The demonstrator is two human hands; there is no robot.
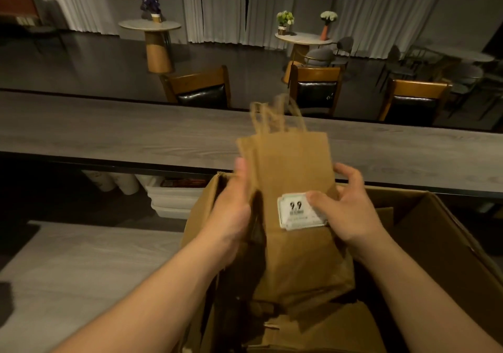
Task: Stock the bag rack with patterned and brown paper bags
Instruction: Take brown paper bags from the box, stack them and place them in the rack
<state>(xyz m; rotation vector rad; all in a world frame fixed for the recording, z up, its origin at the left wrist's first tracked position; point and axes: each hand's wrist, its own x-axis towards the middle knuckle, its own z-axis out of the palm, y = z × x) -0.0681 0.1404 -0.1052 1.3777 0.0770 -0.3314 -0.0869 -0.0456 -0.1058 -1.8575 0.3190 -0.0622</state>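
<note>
A stack of flat brown paper bags (291, 167) with twisted paper handles stands upright above an open cardboard box (446, 224). A white label printed "99" sits low on the front bag. My left hand (231, 205) grips the stack's left edge. My right hand (345, 203) grips the right edge, its thumb pressing on the label. More brown bags (321, 325) lie in the box below. No bag rack and no patterned bags are in view.
A long grey wooden counter (136, 132) runs across behind the box. A lower grey shelf (81, 257) lies at the left. White tubs (174, 197) and cups sit under the counter. Wooden chairs (201, 88) and round tables stand beyond.
</note>
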